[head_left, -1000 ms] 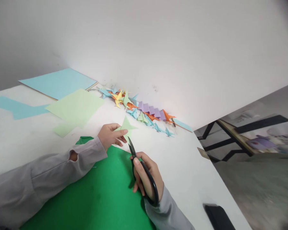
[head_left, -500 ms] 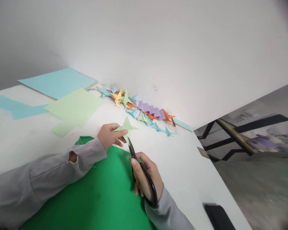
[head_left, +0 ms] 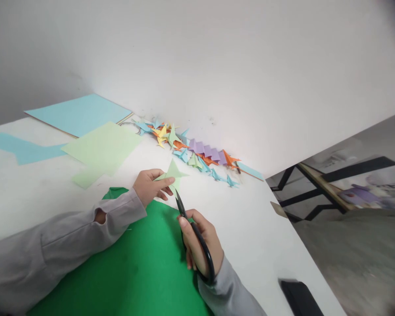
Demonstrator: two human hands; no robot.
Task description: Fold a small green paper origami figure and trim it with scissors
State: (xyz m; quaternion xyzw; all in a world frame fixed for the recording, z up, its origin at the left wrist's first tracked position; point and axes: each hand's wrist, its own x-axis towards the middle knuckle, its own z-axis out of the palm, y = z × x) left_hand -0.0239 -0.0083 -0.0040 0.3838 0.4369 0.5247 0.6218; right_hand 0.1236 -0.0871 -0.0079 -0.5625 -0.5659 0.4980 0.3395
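Note:
Between the thumb and fingers of my left hand (head_left: 151, 185) is a pale green folded paper piece (head_left: 174, 170), with several points sticking out like a star or bird. My right hand (head_left: 202, 239) is wrapped round black-handled scissors (head_left: 180, 204). Their dark blades point up and away from me, the tips beside the lower point of the paper. Whether the tips touch the paper I cannot tell. Beyond my hands, a row of folded paper birds (head_left: 166, 134) in yellow, orange, blue and green lies along the wall, with a purple pleated paper strip (head_left: 204, 150) among them.
Blue sheets (head_left: 82, 113) are stacked at the back left, with a pale green sheet (head_left: 102, 147) in front and a blue offcut (head_left: 29, 149) to the left. Green cloth (head_left: 128, 267) covers the near side. A black object (head_left: 301, 298) lies near the right table edge.
My hands, the paper and the scissors are almost where they were. The scissors and right hand have shifted only very slightly.

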